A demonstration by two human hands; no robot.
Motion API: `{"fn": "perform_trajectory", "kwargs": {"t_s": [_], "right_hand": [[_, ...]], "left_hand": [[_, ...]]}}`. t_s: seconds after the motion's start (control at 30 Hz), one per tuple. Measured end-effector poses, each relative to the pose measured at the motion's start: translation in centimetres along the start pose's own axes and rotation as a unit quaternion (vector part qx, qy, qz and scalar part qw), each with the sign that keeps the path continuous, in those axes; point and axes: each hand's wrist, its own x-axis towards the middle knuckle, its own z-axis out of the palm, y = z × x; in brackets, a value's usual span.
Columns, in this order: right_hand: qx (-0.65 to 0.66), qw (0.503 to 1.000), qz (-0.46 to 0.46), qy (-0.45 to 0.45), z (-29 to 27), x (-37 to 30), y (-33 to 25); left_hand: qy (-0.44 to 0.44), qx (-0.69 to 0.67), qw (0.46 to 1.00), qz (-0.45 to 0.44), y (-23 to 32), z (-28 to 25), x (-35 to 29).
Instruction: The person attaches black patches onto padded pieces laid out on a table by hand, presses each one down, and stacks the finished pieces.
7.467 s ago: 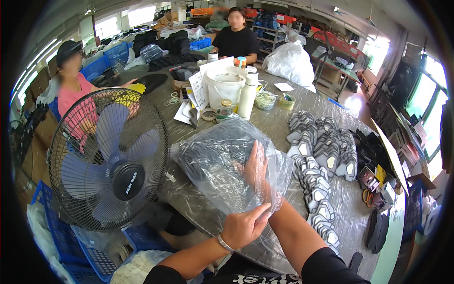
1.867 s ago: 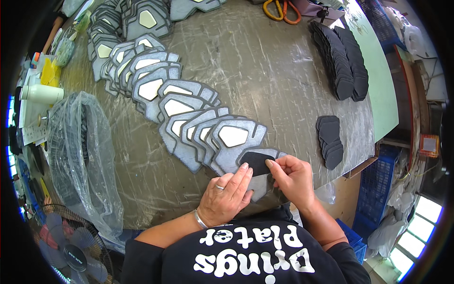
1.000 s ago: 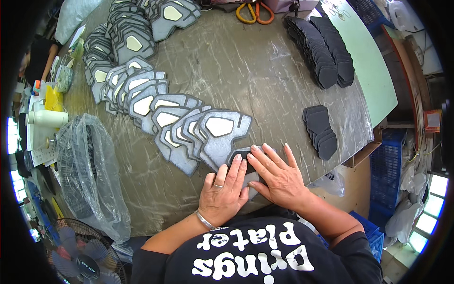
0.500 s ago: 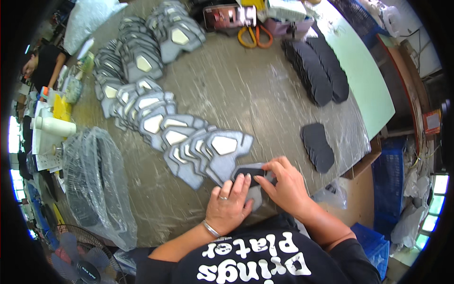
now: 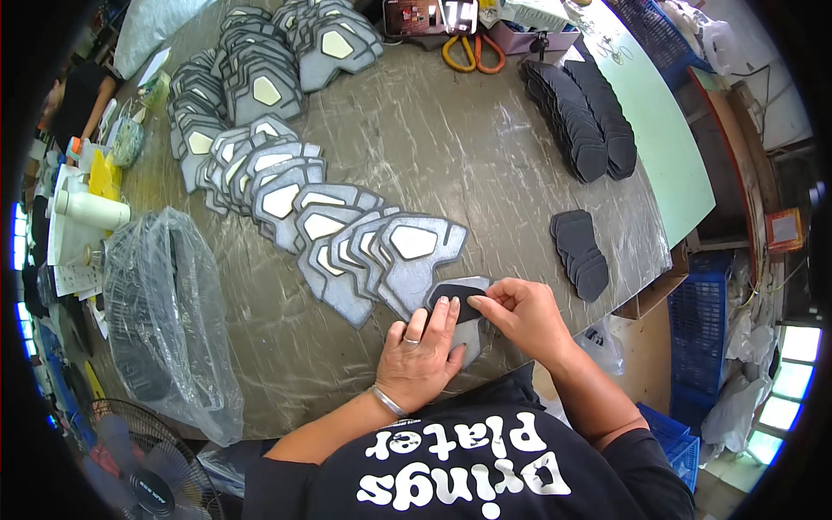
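Note:
A small black pad lies across a grey flat cut piece near the table's front edge. My left hand, with a ring and a bracelet, rests its outstretched fingertips on the pad's left part. At the pad's right end, my right hand has thumb and forefinger pinched together on its edge. Just beyond my hands, an overlapping row of grey shaped pieces with pale inset patches runs toward the far left. To the right lies a short fanned stack of black pads.
Longer rows of black pads lie at the far right. Orange-handled scissors and a phone are at the back. On the left are a clear plastic bag, a white bottle and a fan. A person is at far left.
My right thumb and forefinger have come together at the pad's right end, and more of the pad shows. My left hand stays on it. The whole view has shifted slightly.

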Motion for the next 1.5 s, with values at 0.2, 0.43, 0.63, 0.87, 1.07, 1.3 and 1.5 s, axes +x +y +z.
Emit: {"fn": "perform_trajectory", "kwargs": {"t_s": [0.2,0.43,0.63,0.87,1.07,1.3,1.5], "right_hand": [[0.012,0.998,-0.026,0.047,1.4,0.4,1.0],[-0.044,0.990,-0.094,0.095,1.8,0.4,1.3],[-0.161,0.982,-0.057,0.083,0.9,0.8,1.2],[-0.217,0.913,-0.340,0.052,2.3,-0.9,2.2],[-0.288,0.904,-0.313,-0.043,0.6,-2.1,3.4],[-0.325,0.881,-0.342,0.012,0.3,-3.2,4.5],[-0.326,0.875,-0.357,0.040,0.2,-2.3,4.6]], "left_hand": [[0.001,-0.013,1.000,-0.003,0.0,0.5,-0.1],[-0.018,-0.009,1.000,0.001,0.1,0.0,0.2],[-0.010,-0.011,1.000,0.018,-0.3,-0.3,0.8],[-0.010,-0.027,1.000,0.003,0.0,0.1,1.0],[-0.019,-0.089,0.996,0.011,-0.2,-0.7,-0.6],[-0.041,-0.028,0.999,0.017,0.4,-1.3,-0.9],[-0.035,-0.032,0.999,0.020,0.0,-1.3,-0.8]]}}
